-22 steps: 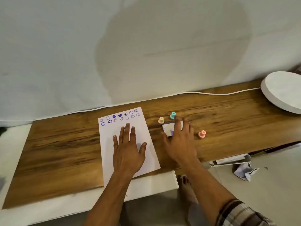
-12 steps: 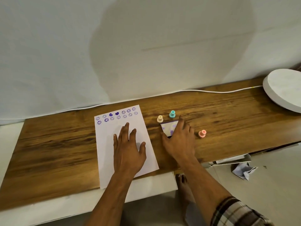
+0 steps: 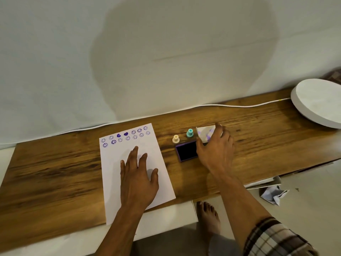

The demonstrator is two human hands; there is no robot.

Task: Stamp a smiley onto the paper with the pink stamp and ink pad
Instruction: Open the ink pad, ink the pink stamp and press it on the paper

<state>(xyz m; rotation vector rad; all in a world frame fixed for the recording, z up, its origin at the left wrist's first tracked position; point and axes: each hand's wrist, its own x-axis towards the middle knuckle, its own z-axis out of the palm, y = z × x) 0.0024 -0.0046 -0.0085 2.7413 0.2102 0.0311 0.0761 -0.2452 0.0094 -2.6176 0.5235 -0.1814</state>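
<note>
Head view: lid [image 3: 205, 134] off ink pad [image 3: 186, 151].

The left hand [image 3: 137, 179] is lying flat on the paper [image 3: 129, 156] near the bench's [image 3: 55, 174] front edge. The right hand [image 3: 215, 150] is holding the ink pad's white lid [image 3: 204, 133] tilted up behind the uncovered ink pad [image 3: 186, 151]. A cream stamp [image 3: 175, 139] and a teal stamp [image 3: 189, 133] are standing just behind the pad.

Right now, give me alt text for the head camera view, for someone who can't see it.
A right hand lifts the lid off a purple ink pad on a wooden table, while the left hand lies flat on white paper bearing purple stamps. A cream stamp and teal stamp stand behind the pad.
</note>
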